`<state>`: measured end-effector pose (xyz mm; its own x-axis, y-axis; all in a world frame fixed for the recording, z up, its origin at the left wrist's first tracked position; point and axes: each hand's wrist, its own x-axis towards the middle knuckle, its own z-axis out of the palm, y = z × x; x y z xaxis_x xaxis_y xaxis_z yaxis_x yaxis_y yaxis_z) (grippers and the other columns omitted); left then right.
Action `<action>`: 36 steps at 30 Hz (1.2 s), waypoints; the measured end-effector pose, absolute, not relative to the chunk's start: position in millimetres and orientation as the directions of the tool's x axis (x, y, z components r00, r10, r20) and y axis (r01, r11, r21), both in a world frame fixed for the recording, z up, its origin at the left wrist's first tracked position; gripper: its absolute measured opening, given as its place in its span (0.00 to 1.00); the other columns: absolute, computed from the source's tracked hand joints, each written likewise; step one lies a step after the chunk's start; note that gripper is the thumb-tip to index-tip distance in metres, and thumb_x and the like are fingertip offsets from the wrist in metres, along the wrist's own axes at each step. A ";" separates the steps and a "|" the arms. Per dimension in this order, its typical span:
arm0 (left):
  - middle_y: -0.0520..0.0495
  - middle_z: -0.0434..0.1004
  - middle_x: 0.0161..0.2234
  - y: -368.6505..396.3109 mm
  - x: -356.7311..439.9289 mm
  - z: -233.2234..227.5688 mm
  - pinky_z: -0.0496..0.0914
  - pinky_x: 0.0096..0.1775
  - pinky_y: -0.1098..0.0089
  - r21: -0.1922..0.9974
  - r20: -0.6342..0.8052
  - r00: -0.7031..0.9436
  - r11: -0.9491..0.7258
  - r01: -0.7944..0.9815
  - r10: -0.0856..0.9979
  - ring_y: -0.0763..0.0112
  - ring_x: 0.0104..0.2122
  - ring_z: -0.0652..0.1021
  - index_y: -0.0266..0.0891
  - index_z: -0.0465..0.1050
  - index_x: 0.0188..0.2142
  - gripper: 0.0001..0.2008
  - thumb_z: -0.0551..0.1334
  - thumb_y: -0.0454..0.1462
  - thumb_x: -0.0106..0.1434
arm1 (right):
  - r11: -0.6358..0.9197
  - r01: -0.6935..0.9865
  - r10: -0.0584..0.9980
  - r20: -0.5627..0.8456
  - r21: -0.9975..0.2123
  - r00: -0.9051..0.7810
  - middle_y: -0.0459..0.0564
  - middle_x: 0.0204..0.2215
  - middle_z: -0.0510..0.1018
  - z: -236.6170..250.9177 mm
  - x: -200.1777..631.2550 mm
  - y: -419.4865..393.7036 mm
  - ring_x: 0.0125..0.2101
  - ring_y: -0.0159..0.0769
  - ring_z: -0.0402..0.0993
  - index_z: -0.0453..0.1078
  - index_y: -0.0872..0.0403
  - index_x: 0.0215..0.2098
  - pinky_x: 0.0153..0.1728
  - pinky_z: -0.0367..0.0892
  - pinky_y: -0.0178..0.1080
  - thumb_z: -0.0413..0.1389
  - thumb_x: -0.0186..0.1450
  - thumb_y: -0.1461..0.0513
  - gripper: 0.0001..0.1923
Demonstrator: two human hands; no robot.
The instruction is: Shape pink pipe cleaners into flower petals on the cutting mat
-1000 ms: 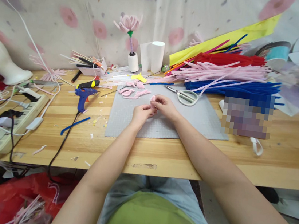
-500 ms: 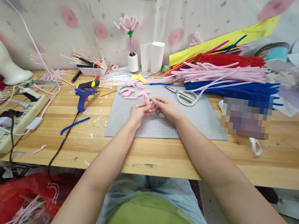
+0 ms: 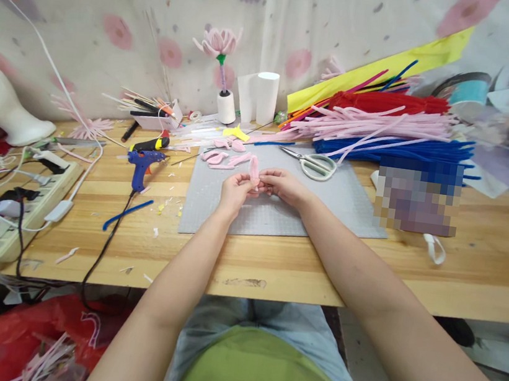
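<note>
Over the grey cutting mat, my left hand and my right hand meet, both closed on one pink pipe-cleaner petal. The petal stands upright above the fingertips as a narrow loop; its lower end is hidden by the fingers. Just behind my left hand lie several finished pink petals on the mat. Scissors with pale green handles rest on the mat beyond my right hand.
A blue glue gun with a black cord lies left of the mat, near a power strip. Pink, red and blue pipe-cleaner bundles are piled behind on the right. A pink flower stands in a white holder.
The pink petal has turned from leaning left to standing more upright, its loop facing me more. Both hands stay in nearly the same place, still gripping it.
</note>
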<state>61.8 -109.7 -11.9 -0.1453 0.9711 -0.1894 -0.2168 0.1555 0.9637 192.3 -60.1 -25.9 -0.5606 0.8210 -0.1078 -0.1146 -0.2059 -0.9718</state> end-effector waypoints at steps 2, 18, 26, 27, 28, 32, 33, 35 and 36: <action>0.47 0.77 0.23 -108.7 60.3 -13.2 0.72 0.32 0.68 0.963 -0.184 -0.117 0.154 -0.222 0.976 0.71 0.24 0.77 0.33 0.69 0.28 0.06 0.64 0.33 0.49 | -0.234 -0.138 0.821 -0.120 -0.962 -0.558 0.46 0.21 0.73 -22.7 192.5 -62.1 0.20 0.25 0.66 0.69 0.57 0.29 0.18 0.56 0.28 0.60 0.51 0.60 0.10; 0.48 0.76 0.22 -106.3 63.1 -20.7 0.72 0.35 0.67 0.975 -0.184 -0.035 0.177 -0.137 0.982 0.73 0.25 0.77 0.33 0.74 0.25 0.08 0.67 0.36 0.44 | 0.097 -0.040 0.881 0.105 -0.994 -0.462 0.45 0.20 0.70 -13.1 188.6 -63.8 0.21 0.26 0.62 0.71 0.58 0.24 0.23 0.57 0.32 0.59 0.51 0.55 0.13; 0.49 0.74 0.20 -107.0 62.0 -19.5 0.71 0.35 0.66 0.978 -0.186 -0.077 0.177 -0.112 0.980 0.72 0.24 0.76 0.33 0.71 0.22 0.09 0.67 0.38 0.44 | 0.154 -0.050 0.879 0.160 -0.987 -0.450 0.44 0.21 0.71 -13.2 186.5 -64.2 0.22 0.28 0.64 0.71 0.58 0.32 0.25 0.60 0.33 0.59 0.49 0.59 0.13; 0.49 0.74 0.19 -106.7 62.2 -19.8 0.71 0.34 0.66 0.977 -0.191 -0.091 0.180 -0.112 0.977 0.72 0.23 0.76 0.33 0.71 0.21 0.08 0.67 0.37 0.45 | 0.162 -0.052 0.885 0.169 -0.985 -0.433 0.43 0.21 0.71 -13.7 185.6 -64.3 0.22 0.27 0.64 0.71 0.57 0.31 0.25 0.60 0.33 0.59 0.49 0.60 0.12; 0.49 0.73 0.18 -106.4 62.5 -19.8 0.71 0.34 0.66 0.975 -0.201 -0.095 0.190 -0.117 0.975 0.72 0.23 0.76 0.33 0.70 0.20 0.08 0.66 0.36 0.45 | 0.175 -0.058 0.894 0.183 -0.983 -0.410 0.43 0.20 0.71 -14.2 184.8 -64.2 0.22 0.27 0.64 0.71 0.57 0.29 0.25 0.60 0.33 0.60 0.48 0.60 0.11; 0.49 0.73 0.18 -105.6 64.5 -16.3 0.72 0.33 0.67 0.959 -0.254 -0.074 0.241 -0.152 0.964 0.73 0.22 0.76 0.32 0.69 0.20 0.04 0.64 0.32 0.47 | 0.194 -0.115 0.913 0.222 -0.974 -0.343 0.44 0.23 0.73 -16.9 182.5 -62.4 0.25 0.28 0.66 0.67 0.56 0.20 0.29 0.63 0.34 0.61 0.45 0.62 0.08; 0.49 0.73 0.17 -105.5 65.1 -15.1 0.72 0.33 0.67 0.956 -0.263 -0.077 0.249 -0.156 0.962 0.73 0.21 0.75 0.32 0.69 0.20 0.04 0.64 0.31 0.47 | 0.194 -0.121 0.913 0.225 -0.973 -0.341 0.44 0.23 0.73 -17.2 182.2 -62.1 0.25 0.29 0.67 0.67 0.56 0.20 0.30 0.63 0.34 0.61 0.45 0.62 0.08; 0.50 0.71 0.16 -105.4 66.2 -13.2 0.72 0.33 0.67 0.953 -0.273 -0.099 0.255 -0.161 0.957 0.74 0.20 0.75 0.32 0.68 0.19 0.05 0.63 0.30 0.47 | 0.203 -0.099 0.913 0.225 -0.974 -0.340 0.44 0.22 0.73 -16.9 181.6 -62.2 0.26 0.29 0.67 0.68 0.56 0.21 0.31 0.64 0.35 0.61 0.46 0.61 0.08; 0.51 0.71 0.15 -105.3 66.6 -12.7 0.72 0.33 0.67 0.953 -0.275 -0.109 0.257 -0.159 0.955 0.75 0.19 0.74 0.32 0.68 0.19 0.05 0.63 0.30 0.47 | 0.208 -0.076 0.914 0.222 -0.975 -0.340 0.44 0.21 0.73 -16.6 181.3 -62.4 0.26 0.30 0.68 0.68 0.56 0.22 0.31 0.64 0.35 0.61 0.46 0.61 0.08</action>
